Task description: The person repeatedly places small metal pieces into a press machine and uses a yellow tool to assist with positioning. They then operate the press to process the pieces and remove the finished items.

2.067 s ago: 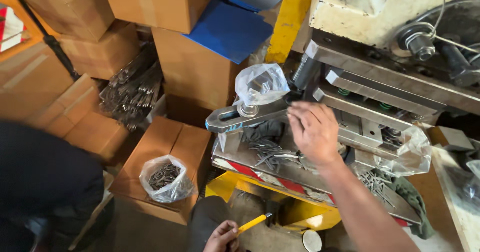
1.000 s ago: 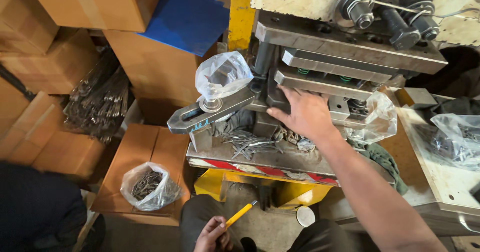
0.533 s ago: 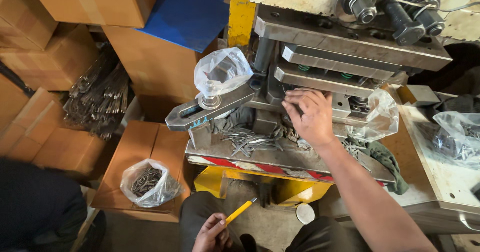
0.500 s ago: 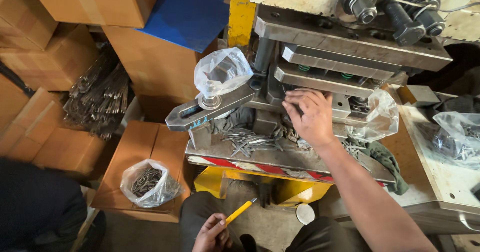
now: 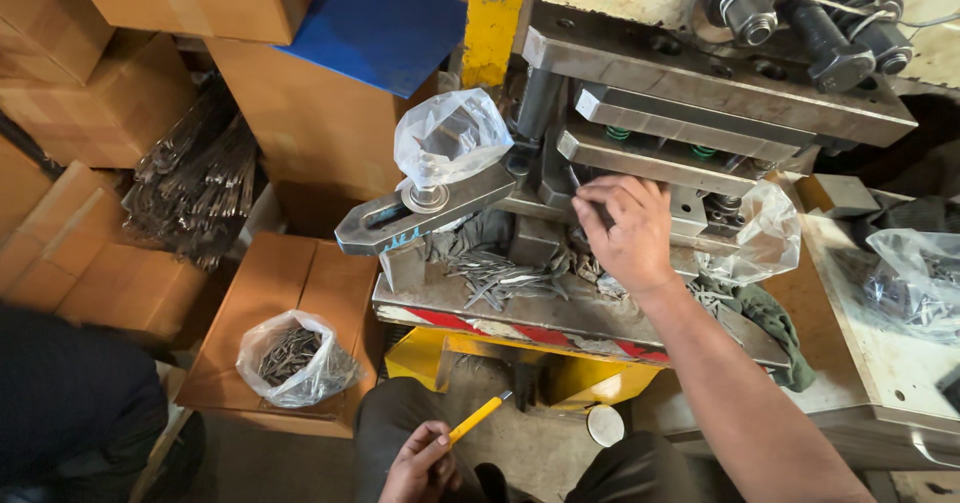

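Right hand (image 5: 625, 233) now deeper at the press die (image 5: 640, 153); left hand (image 5: 425, 463) unmoved

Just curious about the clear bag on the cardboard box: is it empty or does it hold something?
It holds something: the clear plastic bag on the cardboard box shows a dark heap of thin metal pieces through its sides.

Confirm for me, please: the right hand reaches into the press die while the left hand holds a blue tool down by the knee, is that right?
Not quite: the tool in the left hand is yellow, not blue, as the head view shows. The rest holds: the right hand reaches into the press die, and the left is down by the knee.
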